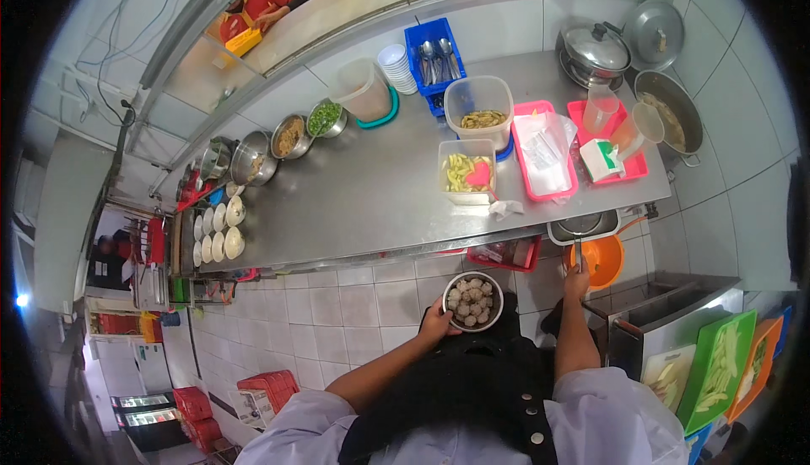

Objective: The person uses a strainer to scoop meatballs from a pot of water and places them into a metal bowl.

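My left hand point(438, 324) grips the rim of a round metal bowl point(446, 313) in front of my apron. Pale, lumpy meatballs point(471, 302) fill the bowl. Over to the right, my right hand point(576, 280) is closed around the handle of a long-handled metal utensil point(578, 255). The utensil's round head reaches over a rectangular metal pan point(609, 224) below the steel counter's front right corner; whether it is a ladle or a strainer I cannot tell. An orange plastic basin point(607, 261) sits beneath that pan, partly hidden by my hand.
On the steel counter point(354, 193) stand a tub of sliced green vegetables point(468, 170), a pink tray point(545, 177), several white bowls point(235, 242) and metal bowls point(254, 158). A large pot point(671, 110) is at the back right. Beside me is a green tray point(718, 364). Beyond the pass-through, a person in red point(269, 6) leans.
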Tool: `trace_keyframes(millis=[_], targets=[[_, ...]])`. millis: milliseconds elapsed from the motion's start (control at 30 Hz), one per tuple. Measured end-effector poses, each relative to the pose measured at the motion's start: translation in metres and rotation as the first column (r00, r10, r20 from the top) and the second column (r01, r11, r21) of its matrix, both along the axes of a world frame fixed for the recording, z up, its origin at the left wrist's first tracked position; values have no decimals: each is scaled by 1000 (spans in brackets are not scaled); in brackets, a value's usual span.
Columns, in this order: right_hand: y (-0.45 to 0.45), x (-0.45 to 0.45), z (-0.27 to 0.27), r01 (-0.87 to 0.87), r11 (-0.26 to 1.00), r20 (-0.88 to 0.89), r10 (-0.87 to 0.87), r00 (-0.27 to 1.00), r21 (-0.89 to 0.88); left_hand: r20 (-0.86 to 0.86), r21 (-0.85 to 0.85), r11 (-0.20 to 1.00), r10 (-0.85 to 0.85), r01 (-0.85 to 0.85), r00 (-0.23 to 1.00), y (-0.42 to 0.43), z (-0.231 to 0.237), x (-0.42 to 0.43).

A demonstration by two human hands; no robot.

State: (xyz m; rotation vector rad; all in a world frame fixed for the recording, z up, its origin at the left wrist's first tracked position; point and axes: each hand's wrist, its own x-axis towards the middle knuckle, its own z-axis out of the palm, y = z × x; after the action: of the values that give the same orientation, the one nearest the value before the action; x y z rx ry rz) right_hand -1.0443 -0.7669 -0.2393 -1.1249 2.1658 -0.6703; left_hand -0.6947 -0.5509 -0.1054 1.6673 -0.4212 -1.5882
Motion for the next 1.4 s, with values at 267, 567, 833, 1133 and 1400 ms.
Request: trace_keyframes(millis=[267,567,833,1133,1400], targets=[[0,12,13,29,998,3,-29,1000,59,-20,-26,993,-117,116,993,-18,-12,11],[41,-14,46,75,995,-148,-64,987,71,-14,38,982,-183,184,983,-76,6,0],[74,-6,75,144,987,-113,-137,984,64,-37,-12,979,-203,203,978,-123,-27,-19],[135,-5,93,199,975,-194,-177,965,100,-6,83,955,-287,287,958,-172,-57,-51],[193,16,144,132,991,-106,-130,986,15,-52,39,963,-264,266,963,-193,-73,-74]])
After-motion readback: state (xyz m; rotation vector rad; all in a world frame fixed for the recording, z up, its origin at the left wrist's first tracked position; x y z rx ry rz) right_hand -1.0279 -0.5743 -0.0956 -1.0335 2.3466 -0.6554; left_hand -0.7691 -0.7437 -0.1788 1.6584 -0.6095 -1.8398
